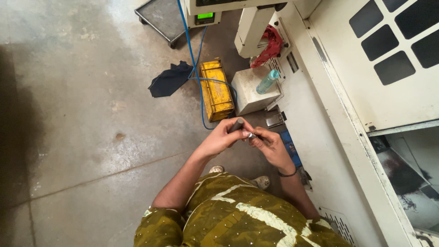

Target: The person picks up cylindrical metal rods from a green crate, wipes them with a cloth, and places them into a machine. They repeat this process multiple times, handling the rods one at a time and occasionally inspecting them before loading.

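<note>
A short dark metal rod (237,125) sits just right of the middle of the frame, held up in the air over the floor. The left hand (222,137) wraps its fingers (231,122) around the rod's upper part, thumb pressed along the side. The right hand (267,142) meets it from the right, its fingers (256,133) pinching the rod's small silvery lower end (251,135); the two hands touch at the fingertips. A dark band (288,174) circles the right wrist. The person's olive patterned garment (238,217) fills the bottom centre of the frame, with two light shoes (261,182) showing just above it.

Above the hands, on the grey concrete floor (82,137), lies a yellow metal box (215,90), with a blue cable (197,73) trailing over it toward the top of the frame. A dark cloth (169,79) lies just left of the box. Right of the box stands a pale block (252,91) with a light blue bottle (267,81) on top. A red rag (270,45) hangs higher up against a large cream machine (366,91) that takes up the right side of the frame. At the top centre a small green display (204,16) glows, and a grey tray on wheels (160,18) sits at the upper left of it.
</note>
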